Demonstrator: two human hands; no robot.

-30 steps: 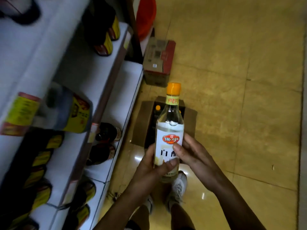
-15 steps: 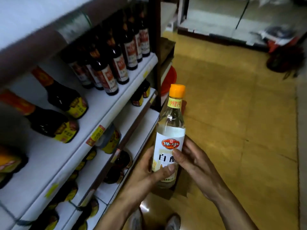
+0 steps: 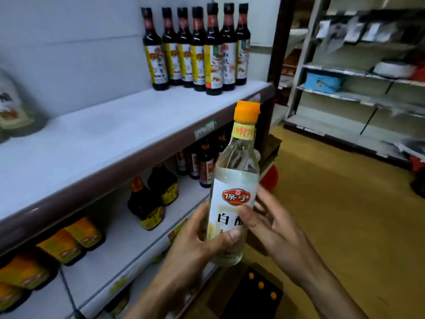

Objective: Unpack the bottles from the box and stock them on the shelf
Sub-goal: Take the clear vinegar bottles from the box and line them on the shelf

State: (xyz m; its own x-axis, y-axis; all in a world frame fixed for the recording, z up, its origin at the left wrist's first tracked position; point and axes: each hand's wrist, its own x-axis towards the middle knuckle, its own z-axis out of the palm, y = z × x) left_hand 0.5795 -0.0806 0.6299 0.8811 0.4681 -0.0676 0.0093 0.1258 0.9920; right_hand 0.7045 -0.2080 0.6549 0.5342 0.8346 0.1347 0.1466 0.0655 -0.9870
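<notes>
Head view: left hand (image 3: 195,240) and right hand (image 3: 278,229) both grip clear bottle (image 3: 234,180), upright, just off the upper shelf (image 3: 110,137) front edge. Best to lift it over the edge and stand it beside the dark bottles (image 3: 195,49), label outward.

Both arms were bare as far up as I could see them. The left hand (image 3: 195,245) and the right hand (image 3: 276,229) were lean, with long fingers and creased knuckles. The left thumbnail (image 3: 235,233) was trimmed short, broad and squarish, with a dull shine on it. The left forearm (image 3: 158,293) and the right forearm (image 3: 326,286) were slim and smooth, narrowing towards the wrists, and fine creases crossed the right thumb (image 3: 247,217) at its joint
</notes>
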